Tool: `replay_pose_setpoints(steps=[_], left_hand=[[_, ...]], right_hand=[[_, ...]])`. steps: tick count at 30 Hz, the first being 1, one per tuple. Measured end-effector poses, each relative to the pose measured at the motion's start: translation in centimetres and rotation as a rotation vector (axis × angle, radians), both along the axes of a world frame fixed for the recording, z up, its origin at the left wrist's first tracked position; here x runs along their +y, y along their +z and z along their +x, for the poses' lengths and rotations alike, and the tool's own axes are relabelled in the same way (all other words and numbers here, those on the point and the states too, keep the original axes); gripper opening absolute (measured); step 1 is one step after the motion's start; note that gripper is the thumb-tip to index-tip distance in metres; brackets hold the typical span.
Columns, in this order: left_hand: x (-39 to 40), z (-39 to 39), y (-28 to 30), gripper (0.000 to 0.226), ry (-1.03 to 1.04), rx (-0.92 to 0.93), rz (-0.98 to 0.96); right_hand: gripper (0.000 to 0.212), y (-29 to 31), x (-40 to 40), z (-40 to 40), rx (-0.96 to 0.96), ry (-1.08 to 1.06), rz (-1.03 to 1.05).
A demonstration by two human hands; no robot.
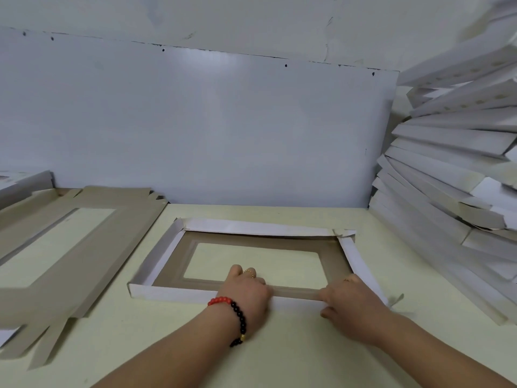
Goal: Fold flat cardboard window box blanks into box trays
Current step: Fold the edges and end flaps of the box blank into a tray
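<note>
Two bare forearms reach in from the lower edge, each ending in a grip on the near wall of one box tray (253,259). Left hand (246,289): fingers curled over the near wall's top edge, reaching inside; red-and-black bead bracelet (233,312) at the wrist, ring on one finger. Right hand (351,296): fingers hooked over the same wall further right, thumb under on the outer white face, clamped on the card. Tray: white outside, grey-brown inside, rectangular window cut in its floor, four walls raised (far right corner tab loose and crumpled); it lies at the centre of the pale yellow surface (195,345). Left of it, touching nothing of the tray: flat blanks (84,239), grey-brown side up, window openings showing. Right side: tall leaning stack of folded trays (447,175), white, fanned out against the wall. Behind: white wall panel (209,130).
</note>
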State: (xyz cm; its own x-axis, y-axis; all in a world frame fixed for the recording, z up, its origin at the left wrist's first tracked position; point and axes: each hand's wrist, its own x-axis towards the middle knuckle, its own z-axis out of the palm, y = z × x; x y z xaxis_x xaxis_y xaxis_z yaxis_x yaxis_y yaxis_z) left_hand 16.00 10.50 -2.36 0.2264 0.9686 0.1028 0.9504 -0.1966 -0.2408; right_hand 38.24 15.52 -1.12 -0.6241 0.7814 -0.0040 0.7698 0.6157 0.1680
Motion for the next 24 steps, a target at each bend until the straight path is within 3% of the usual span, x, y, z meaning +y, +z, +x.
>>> replay_pose_setpoints(steps=[5, 10, 14, 18, 22, 24], left_hand=[[0.7, -2.2, 0.3, 0.026, 0.019, 0.013, 0.004], [1.5, -2.5, 1.4, 0.031, 0.092, 0.041, -0.032], [0.4, 2.3, 0.6, 0.031, 0.059, -0.137, -0.066], [-1.7, 6.3, -1.5, 0.028, 0.007, -0.339, -0.053], [-2.0, 3.9, -1.1, 0.03, -0.095, -0.339, -0.08], [-2.1, 2.5, -0.6, 0.028, -0.156, -0.328, -0.115]], right_hand=[[0.024, 0.5, -0.8, 1.4, -0.031, -0.068, 0.004], [0.009, 0.0, -2.5, 0.2, -0.078, -0.1, 0.04], [0.015, -0.1, -4.2, -1.7, -0.061, -0.096, 0.054], [0.007, 0.1, -5.4, -2.9, 0.071, -0.053, 0.029], [0.034, 1.9, -5.2, -1.2, 0.453, -0.042, -0.381], [0.028, 2.6, -4.2, 0.4, 0.466, -0.043, -0.334]])
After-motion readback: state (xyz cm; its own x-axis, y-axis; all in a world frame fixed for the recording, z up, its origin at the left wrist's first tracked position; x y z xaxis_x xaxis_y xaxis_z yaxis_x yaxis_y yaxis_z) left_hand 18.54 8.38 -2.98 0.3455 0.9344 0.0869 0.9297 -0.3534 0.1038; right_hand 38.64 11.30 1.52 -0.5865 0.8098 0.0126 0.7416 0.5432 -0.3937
